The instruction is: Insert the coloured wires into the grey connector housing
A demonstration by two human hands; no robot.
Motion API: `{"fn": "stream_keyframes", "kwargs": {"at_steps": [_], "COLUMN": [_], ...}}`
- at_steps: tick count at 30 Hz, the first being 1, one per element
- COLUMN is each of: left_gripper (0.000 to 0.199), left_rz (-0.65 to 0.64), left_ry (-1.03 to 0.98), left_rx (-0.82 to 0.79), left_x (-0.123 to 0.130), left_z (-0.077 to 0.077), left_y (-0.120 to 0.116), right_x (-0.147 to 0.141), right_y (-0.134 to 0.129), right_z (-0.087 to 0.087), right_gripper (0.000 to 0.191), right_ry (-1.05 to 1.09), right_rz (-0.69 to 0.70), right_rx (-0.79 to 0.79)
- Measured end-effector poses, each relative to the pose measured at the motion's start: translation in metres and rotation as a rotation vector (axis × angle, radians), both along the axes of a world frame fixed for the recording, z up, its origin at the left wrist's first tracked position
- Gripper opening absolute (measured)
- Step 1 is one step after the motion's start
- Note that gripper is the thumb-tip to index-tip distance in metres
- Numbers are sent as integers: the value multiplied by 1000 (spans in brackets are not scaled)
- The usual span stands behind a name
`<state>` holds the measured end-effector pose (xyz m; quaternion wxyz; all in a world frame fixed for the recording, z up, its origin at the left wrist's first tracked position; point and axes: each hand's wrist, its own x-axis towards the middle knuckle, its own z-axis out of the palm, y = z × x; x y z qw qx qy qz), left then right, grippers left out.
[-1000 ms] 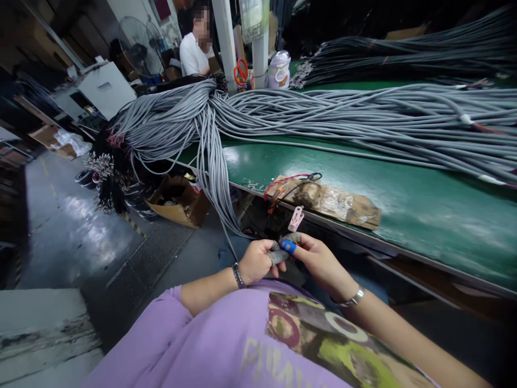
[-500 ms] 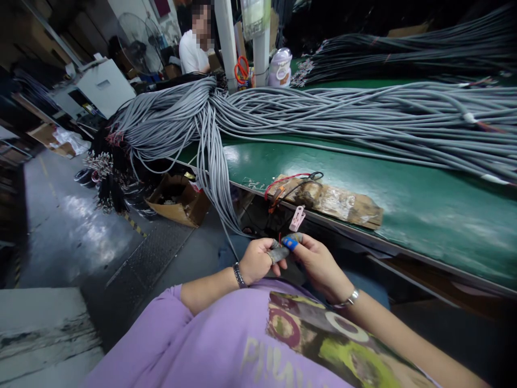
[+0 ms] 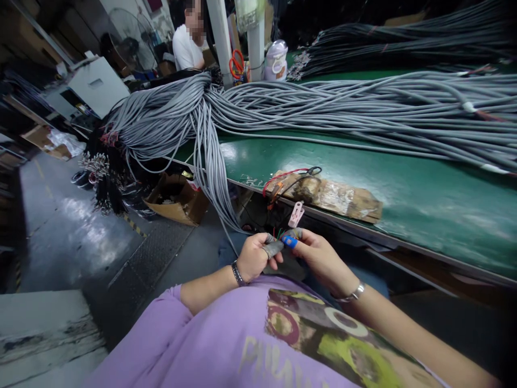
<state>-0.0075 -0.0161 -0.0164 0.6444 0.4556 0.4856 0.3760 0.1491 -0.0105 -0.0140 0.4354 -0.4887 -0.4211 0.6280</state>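
Observation:
My left hand (image 3: pixel 255 257) is closed with taped thumb and forefinger pinched on the end of a grey cable. Thin red and green wires (image 3: pixel 277 233) stick up from this end, between my two hands. My right hand (image 3: pixel 317 250), with blue and grey tape on its fingertips, pinches at the same wires; its exact grip is too small to make out. The cable hangs down from a bundle of grey cables (image 3: pixel 212 156) draped over the bench edge. Just beyond my fingers a pink clip (image 3: pixel 296 214) stands at the bench edge.
On the green bench (image 3: pixel 424 188) lies a taped wooden board (image 3: pixel 343 200) with red and black leads. Long grey cables (image 3: pixel 343 108) cross behind it. An open cardboard box (image 3: pixel 177 202) stands on the floor to the left. A person in white (image 3: pixel 188 48) is at the back.
Green wire now shows beside the red one between my fingers. Both hands stay close together, with only small finger movements. The view has shifted slightly.

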Motion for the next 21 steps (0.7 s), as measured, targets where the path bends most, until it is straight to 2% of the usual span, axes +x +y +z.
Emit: {"fn": "stream_keyframes", "kwargs": {"at_steps": [5, 9, 13, 17, 21], "left_gripper": [32, 32, 35, 39, 43], "left_rz": [82, 132, 129, 51, -173], "left_ry": [-28, -53, -83, -173, -240], "left_rx": [-31, -68, -59, -85, -194], "left_x": [0, 1, 0, -8, -16], "left_z": [-2, 0, 4, 9, 15], "left_y": [1, 3, 3, 5, 11], "right_x": [-2, -3, 0, 10, 18], "right_y": [-2, -6, -9, -4, 13], "right_z": [-3, -3, -3, -8, -10], "right_gripper": [44, 42, 41, 44, 52], "right_ry": [-48, -23, 7, 106, 336], "right_rz": [-22, 36, 110, 95, 26], "right_rx": [11, 14, -8, -54, -191]}}
